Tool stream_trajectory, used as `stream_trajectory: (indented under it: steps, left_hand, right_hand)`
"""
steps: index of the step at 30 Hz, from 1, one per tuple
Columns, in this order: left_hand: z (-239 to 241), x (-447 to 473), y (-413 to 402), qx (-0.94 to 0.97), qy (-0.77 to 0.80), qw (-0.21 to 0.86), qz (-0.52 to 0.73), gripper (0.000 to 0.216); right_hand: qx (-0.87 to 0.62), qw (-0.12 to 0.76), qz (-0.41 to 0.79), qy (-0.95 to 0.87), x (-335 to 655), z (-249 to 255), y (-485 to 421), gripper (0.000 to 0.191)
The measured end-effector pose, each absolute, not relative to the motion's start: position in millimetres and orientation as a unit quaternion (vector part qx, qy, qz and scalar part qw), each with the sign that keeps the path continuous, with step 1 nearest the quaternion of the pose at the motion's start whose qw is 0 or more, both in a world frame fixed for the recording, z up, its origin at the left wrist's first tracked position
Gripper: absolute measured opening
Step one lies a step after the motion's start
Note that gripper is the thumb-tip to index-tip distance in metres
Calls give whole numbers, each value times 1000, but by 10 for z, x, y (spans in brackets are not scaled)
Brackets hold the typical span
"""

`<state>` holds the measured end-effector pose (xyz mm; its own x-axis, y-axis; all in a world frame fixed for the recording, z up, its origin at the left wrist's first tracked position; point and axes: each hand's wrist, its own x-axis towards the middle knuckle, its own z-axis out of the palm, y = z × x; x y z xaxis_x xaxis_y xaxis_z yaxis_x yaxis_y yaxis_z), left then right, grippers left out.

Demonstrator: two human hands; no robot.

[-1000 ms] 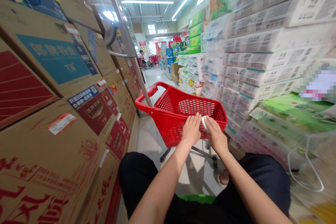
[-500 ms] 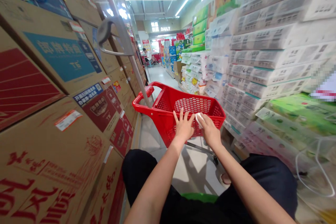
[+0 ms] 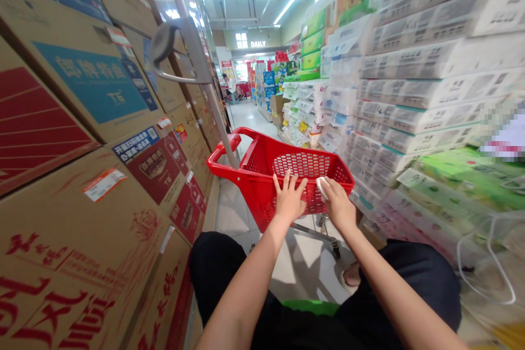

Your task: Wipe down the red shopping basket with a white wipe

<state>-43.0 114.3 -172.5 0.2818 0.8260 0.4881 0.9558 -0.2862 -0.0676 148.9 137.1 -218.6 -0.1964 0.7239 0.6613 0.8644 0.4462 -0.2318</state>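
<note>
In front of my knees stands a red plastic shopping cart with mesh sides and a wheeled metal frame. My left hand lies against its near side, fingers spread, with nothing in it. A little to the right, my right hand presses a white folded cloth or tissue to the mesh just under the rim. Most of that white piece is hidden beneath my fingers, so its exact kind cannot be told.
Cardboard cartons are stacked along the left, beside a metal pole with a grey handle. Wrapped tissue packs pile up on the right. A person sits far down the aisle. Something green shows beneath me.
My right hand has slid right along the cart's side with the white piece. My left hand has shifted slightly right, still spread on the mesh.
</note>
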Motion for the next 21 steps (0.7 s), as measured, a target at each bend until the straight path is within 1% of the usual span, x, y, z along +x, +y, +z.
stream_trajectory:
  steps: [3,5,7,11,13,15,18,21]
  left_hand:
    - [-1717,-443,1146,-784,-565,183,-183,73]
    - [-1714,-472,1150,-785,-563,186,-181,74]
    - [-1712,-495,1159,-786,-563,185,-178,74]
    - [-1706,-473,1189,-785,-566,179,-177,74]
    - [-1699,-434,1201,-783,-569,177,-178,75]
    - [-1688,-400,1201,-781,-572,176,-178,75]
    - [-1672,-396,1184,-782,-571,180,-175,75]
    - [-1664,-452,1166,-788,-561,186,-171,79]
  right_hand:
    - [-490,343,-89,-796,1252,-2078,1294,82]
    - [-476,333,-88,-809,1343,-2071,1291,85]
    - [-473,329,-91,-813,1580,-2115,1324,84]
    - [-535,345,-103,-765,1941,-2217,1388,79]
    - [-554,349,-111,-748,1868,-2219,1381,76]
    - [-542,344,-118,-758,1654,-2184,1355,74]
    - [-500,325,-102,-796,1342,-2106,1314,79]
    - [-476,324,-82,-813,1342,-2074,1301,85]
